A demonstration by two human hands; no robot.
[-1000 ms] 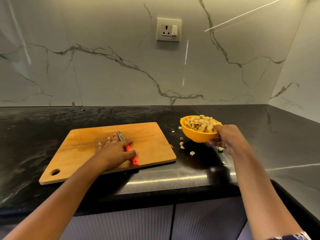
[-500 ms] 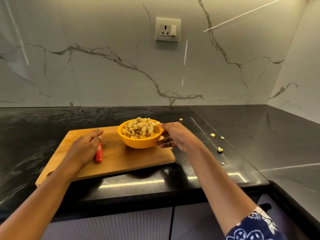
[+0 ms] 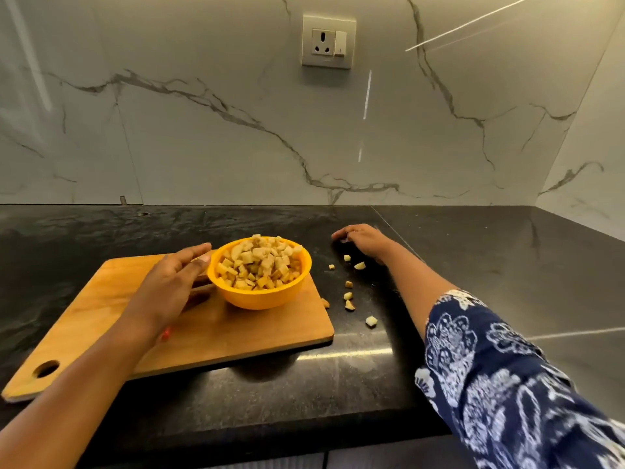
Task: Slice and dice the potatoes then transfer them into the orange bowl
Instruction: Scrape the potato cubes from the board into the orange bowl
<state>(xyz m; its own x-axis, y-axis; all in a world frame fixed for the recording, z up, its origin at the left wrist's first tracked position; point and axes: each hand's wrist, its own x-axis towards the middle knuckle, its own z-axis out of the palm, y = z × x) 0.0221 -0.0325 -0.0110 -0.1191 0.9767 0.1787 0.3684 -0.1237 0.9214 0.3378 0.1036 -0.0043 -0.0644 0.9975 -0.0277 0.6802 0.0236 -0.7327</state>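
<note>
Orange bowl (image 3: pixel 263 296) sits on the right half of the wooden cutting board (image 3: pixel 236 333), heaped above its rim with diced potato (image 3: pixel 262 262). Stray dice (image 3: pixel 371 321) lie scattered on the black countertop (image 3: pixel 473 265) just right of the board, and one rests against the board's edge. Left hand (image 3: pixel 169 286) is beside the bowl's left wall, its fingers (image 3: pixel 194 253) straight and close together, the thumb at or nearly at the rim; I cannot confirm contact. Right hand (image 3: pixel 363 240) rests on the countertop beyond the strays, fingers curled downward. A pale speck shows at the fingertips, but I cannot tell whether it is pinched or only covered.

Handling judgement: the dice are small, light, firm and probably damp, so they may slide on the polished stone. A fingertip pinch from above, or sweeping them into a cupped palm, should suit. The bowl looks like thin plastic, light but overfilled. I would steady it by the wall, low down, and add pieces gently so the heap does not spill.

Hidden: only a red handle tip (image 3: pixel 165 334) shows under the left wrist. The patterned sleeve (image 3: pixel 490 384) covers the countertop behind it.
</note>
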